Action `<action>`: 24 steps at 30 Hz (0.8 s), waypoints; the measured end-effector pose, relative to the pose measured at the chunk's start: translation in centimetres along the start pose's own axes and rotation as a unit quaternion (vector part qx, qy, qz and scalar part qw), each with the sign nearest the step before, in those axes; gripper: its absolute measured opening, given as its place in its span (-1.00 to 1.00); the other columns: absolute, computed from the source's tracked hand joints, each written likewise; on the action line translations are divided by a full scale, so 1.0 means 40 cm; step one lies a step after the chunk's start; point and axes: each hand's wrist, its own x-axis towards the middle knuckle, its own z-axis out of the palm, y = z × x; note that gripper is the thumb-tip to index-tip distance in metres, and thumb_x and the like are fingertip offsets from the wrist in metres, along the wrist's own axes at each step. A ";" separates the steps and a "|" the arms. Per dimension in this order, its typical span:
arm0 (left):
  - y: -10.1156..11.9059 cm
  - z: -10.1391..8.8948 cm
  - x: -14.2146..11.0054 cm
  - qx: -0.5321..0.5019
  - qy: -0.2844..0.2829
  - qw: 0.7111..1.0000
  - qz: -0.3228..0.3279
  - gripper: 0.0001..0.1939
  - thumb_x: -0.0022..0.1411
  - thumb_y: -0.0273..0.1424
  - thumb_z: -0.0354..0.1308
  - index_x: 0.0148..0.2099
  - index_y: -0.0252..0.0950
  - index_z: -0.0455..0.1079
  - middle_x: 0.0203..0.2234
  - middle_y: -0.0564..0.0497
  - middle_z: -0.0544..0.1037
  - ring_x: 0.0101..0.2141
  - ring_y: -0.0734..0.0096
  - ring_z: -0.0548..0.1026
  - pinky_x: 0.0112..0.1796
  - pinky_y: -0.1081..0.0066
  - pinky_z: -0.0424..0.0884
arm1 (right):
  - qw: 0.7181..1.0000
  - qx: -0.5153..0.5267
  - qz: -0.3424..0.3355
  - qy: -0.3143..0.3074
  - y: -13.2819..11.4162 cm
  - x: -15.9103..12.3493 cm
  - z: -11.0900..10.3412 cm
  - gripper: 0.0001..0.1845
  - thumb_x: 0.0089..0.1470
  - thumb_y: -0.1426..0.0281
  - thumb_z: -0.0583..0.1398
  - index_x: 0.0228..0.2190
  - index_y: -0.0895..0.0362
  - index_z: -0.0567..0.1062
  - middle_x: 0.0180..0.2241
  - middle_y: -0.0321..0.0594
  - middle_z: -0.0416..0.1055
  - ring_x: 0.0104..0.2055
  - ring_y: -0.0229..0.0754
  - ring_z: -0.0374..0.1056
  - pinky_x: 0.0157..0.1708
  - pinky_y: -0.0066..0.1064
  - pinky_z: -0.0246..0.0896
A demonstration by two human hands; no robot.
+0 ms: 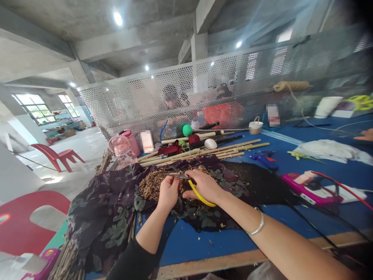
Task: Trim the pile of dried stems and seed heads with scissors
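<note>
Yellow-handled scissors (200, 197) are in my right hand (207, 186), with the dark blades pointing left. My left hand (169, 191) is closed in a pinch right by the blades. Whatever sits between its fingertips is too small to make out. Both hands are over a pile of brown dried chopped bits (150, 184). Beneath the pile lies a dark leaf-patterned cloth (107, 210), which spreads over the blue table (186, 245) and hangs past its left side.
Behind the pile lie several bamboo sticks (186, 155), a white ball (210, 144) and a green ball (187, 130). A blue glue gun (264, 159) and a magenta power strip (309, 190) with cables are to the right. A perforated metal screen (131, 101) closes the back. Another person's hand (365, 135) shows at far right.
</note>
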 end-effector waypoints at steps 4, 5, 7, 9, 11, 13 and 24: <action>-0.005 0.000 -0.002 0.020 0.008 1.000 0.016 -0.75 0.11 -0.23 0.04 -0.34 -0.34 0.34 -0.63 0.11 0.35 -0.58 0.54 0.27 -0.52 0.52 0.20 | 1.000 0.001 0.000 0.000 -0.008 -0.001 0.001 -0.34 -0.18 0.05 0.26 -0.08 0.14 0.32 -0.25 -0.10 0.38 -0.16 -0.04 0.33 -0.18 -0.31 0.20; -0.005 0.001 -0.004 0.025 0.009 0.999 0.022 -0.75 0.12 -0.24 0.04 -0.36 -0.34 0.34 -0.62 0.10 0.36 -0.57 0.53 0.28 -0.51 0.52 0.21 | 1.000 -0.001 0.004 -0.001 -0.010 -0.001 0.001 -0.35 -0.18 0.05 0.26 -0.09 0.14 0.32 -0.25 -0.10 0.39 -0.17 -0.04 0.34 -0.19 -0.31 0.20; -0.004 0.003 -0.007 0.036 0.012 0.999 0.032 -0.77 0.13 -0.26 0.02 -0.41 -0.33 0.33 -0.61 0.09 0.37 -0.55 0.52 0.30 -0.48 0.51 0.23 | 1.000 -0.007 0.017 -0.005 -0.014 0.000 0.002 -0.37 -0.18 0.05 0.26 -0.11 0.11 0.34 -0.27 -0.12 0.40 -0.20 -0.05 0.35 -0.23 -0.32 0.20; 0.002 0.006 -0.011 0.052 0.023 0.998 0.039 -0.78 0.13 -0.29 0.00 -0.45 -0.32 0.32 -0.61 0.08 0.38 -0.54 0.51 0.31 -0.47 0.51 0.24 | 0.999 -0.014 0.028 -0.010 -0.018 0.000 0.001 -0.40 -0.19 0.05 0.27 -0.13 0.09 0.35 -0.28 -0.13 0.41 -0.22 -0.05 0.37 -0.25 -0.33 0.20; 0.009 0.006 -0.015 0.072 0.038 0.996 0.040 -0.78 0.13 -0.32 -0.01 -0.47 -0.32 0.31 -0.62 0.09 0.37 -0.55 0.51 0.31 -0.48 0.51 0.23 | 0.999 -0.017 0.031 -0.016 -0.020 0.001 -0.001 -0.42 -0.20 0.05 0.27 -0.15 0.08 0.37 -0.30 -0.14 0.42 -0.23 -0.05 0.37 -0.27 -0.35 0.19; 0.015 0.006 -0.018 0.089 0.050 0.994 0.040 -0.78 0.12 -0.33 -0.01 -0.49 -0.32 0.31 -0.64 0.09 0.36 -0.56 0.51 0.29 -0.49 0.51 0.21 | 0.999 -0.018 0.031 -0.022 -0.020 0.002 -0.004 -0.42 -0.20 0.04 0.27 -0.16 0.08 0.38 -0.30 -0.14 0.43 -0.22 -0.04 0.38 -0.27 -0.35 0.19; 0.022 -0.013 -0.007 0.168 0.054 0.983 0.039 -0.73 0.13 -0.30 -0.03 -0.53 -0.31 0.31 -0.69 0.12 0.31 -0.61 0.52 0.24 -0.54 0.51 0.13 | 0.996 -0.068 0.045 -0.046 -0.010 0.001 -0.012 -0.48 -0.12 -0.04 0.16 -0.22 0.06 0.44 -0.45 -0.16 0.49 -0.37 -0.04 0.43 -0.44 -0.41 0.16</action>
